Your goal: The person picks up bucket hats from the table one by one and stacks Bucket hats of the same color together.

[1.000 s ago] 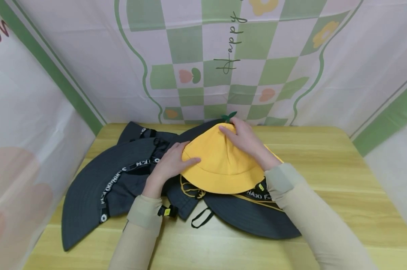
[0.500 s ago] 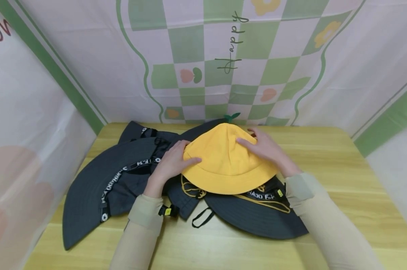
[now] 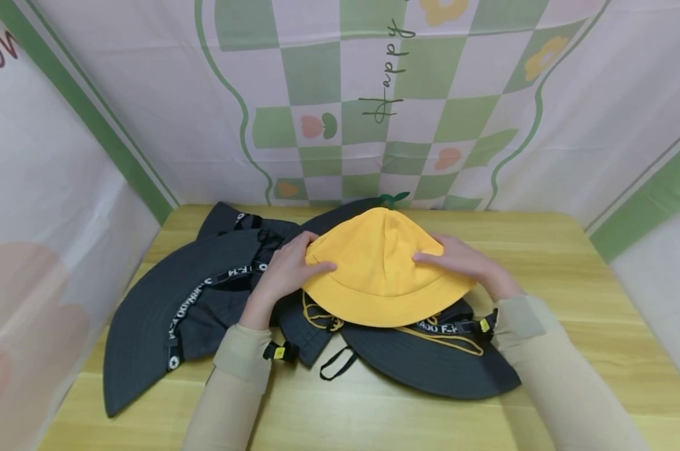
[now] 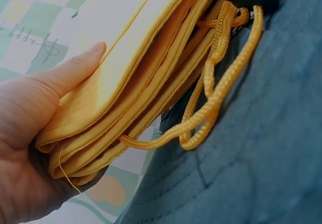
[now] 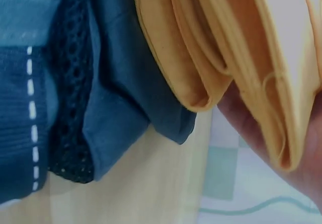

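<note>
A yellow bucket hat, folded flat with a green leaf sprout at its top, lies over dark hats. My left hand grips its left edge, thumb on top. In the left wrist view several yellow cloth layers sit in that hand, and a yellow cord hangs from them. My right hand holds the right edge, thumb on the cloth and fingers hidden behind. Folded yellow brim edges partly cover the right hand in its wrist view. A dark hat with lettered band lies beneath.
More dark wide-brimmed hats lie overlapped on the left of the wooden table. A black strap loop lies near the front. A patterned cloth backdrop stands behind the table.
My right hand has slid from the hat's top down to its right edge, and that side now spreads wider. The green sprout has shifted slightly right. My left hand stays in place.
</note>
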Motion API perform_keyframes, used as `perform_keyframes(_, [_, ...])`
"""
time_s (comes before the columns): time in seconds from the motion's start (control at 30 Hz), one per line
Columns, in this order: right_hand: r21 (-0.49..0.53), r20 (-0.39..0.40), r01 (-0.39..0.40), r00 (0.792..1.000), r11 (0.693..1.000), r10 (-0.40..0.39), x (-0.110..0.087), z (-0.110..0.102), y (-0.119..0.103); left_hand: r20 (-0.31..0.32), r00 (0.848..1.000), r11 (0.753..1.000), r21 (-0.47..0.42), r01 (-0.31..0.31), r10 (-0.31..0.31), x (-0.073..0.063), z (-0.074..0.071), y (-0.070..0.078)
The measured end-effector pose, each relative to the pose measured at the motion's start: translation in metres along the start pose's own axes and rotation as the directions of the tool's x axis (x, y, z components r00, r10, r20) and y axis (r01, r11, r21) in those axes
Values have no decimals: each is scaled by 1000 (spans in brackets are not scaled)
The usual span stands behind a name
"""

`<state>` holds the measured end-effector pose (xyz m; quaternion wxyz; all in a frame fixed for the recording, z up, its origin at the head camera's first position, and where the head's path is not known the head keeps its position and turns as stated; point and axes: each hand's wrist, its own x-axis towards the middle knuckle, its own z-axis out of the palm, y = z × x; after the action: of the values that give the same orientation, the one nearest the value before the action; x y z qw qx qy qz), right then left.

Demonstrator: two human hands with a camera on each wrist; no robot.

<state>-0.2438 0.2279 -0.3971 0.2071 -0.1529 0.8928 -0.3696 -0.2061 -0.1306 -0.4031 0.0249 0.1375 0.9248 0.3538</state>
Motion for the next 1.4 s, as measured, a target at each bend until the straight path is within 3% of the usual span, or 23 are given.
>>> perform_keyframes(0.23, [206, 121, -31, 993, 978, 6, -13, -3, 23, 6, 1000, 998, -56, 10, -9, 0, -1, -1])
perform_keyframes(0.3, [219, 106, -14, 994, 976, -10, -18, -3, 28, 13, 1000, 997, -77, 17, -16, 0, 0, -1])
perform_keyframes(0.57, [117, -24, 99, 995, 988, -97, -32, 5, 28, 37, 998, 995, -80, 51, -48, -1, -3, 0])
perform_keyframes(0.73, [61, -91, 171, 982, 983, -166, -37, 12, 28, 128, 990, 995, -69, 68, -58, -2, -9, -3])
perform_keyframes(0.9, [80, -118, 207, 973, 975, -197, -42, 15, 30, 212, 974, 995, -43, 87, -76, -4, -15, -8])
perform_keyframes(1.07, [146, -110, 207, 975, 967, -192, -48, 16, 32, 227, 967, 993, 0, 118, -115, -6, -18, -12])
perform_keyframes(1.27, [199, -106, 225, 973, 954, -207, -56, 18, 38, 174, 982, 990, -110, 87, -67, -6, -20, -16])
perform_keyframes(1.4, [263, -141, 245, 966, 933, -214, -61, 20, 43, 130, 991, 964, -263, 48, -14, -4, -22, -17])
